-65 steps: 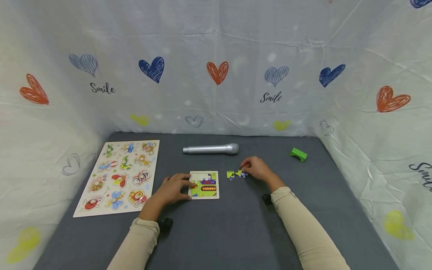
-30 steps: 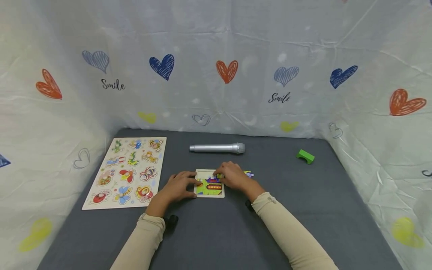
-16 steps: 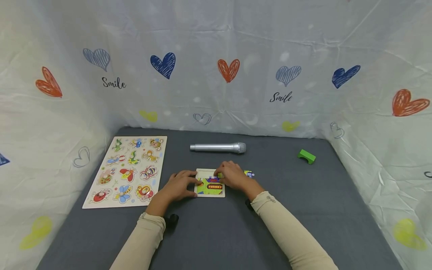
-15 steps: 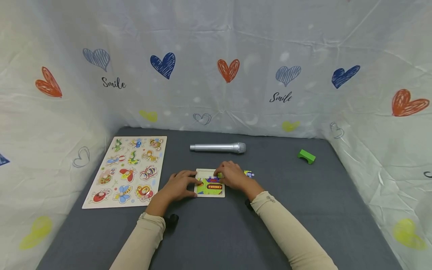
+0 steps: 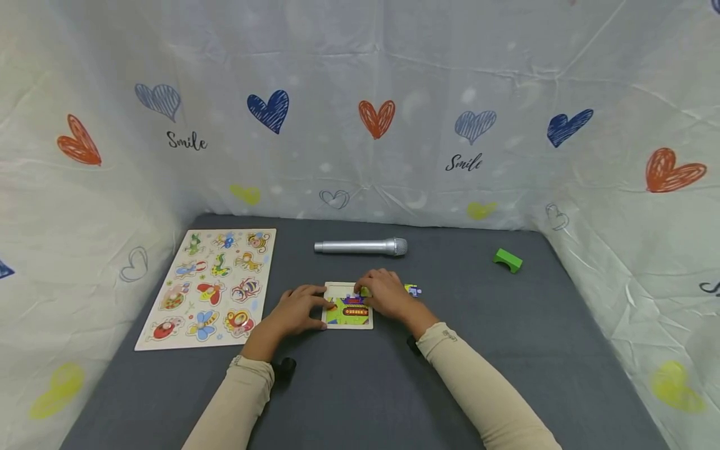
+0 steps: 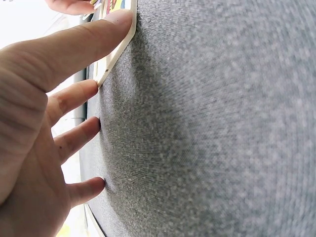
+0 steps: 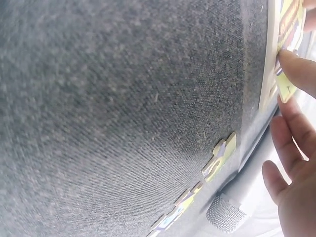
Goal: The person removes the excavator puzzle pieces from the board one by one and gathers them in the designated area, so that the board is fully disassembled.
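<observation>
A small square jigsaw puzzle tray with a train picture lies mid-table, its top row partly bare in the head view. My left hand rests at its left side with fingers spread. In the left wrist view the thumb lies on the tray's near corner, and the forefinger touches another corner. Over the tray's upper right, my right hand pinches a yellow-green puzzle piece between thumb and fingers. Several loose puzzle pieces lie on the table right of the tray, partly hidden by the right hand.
A silver microphone lies behind the tray. To the left is a large board with insect pictures. A green arched block sits at the back right of the grey table. A white printed curtain surrounds it.
The right hand has come left from the loose pieces to the tray with a puzzle piece. It has stayed there over the last second. The left hand has kept its place by the tray.
</observation>
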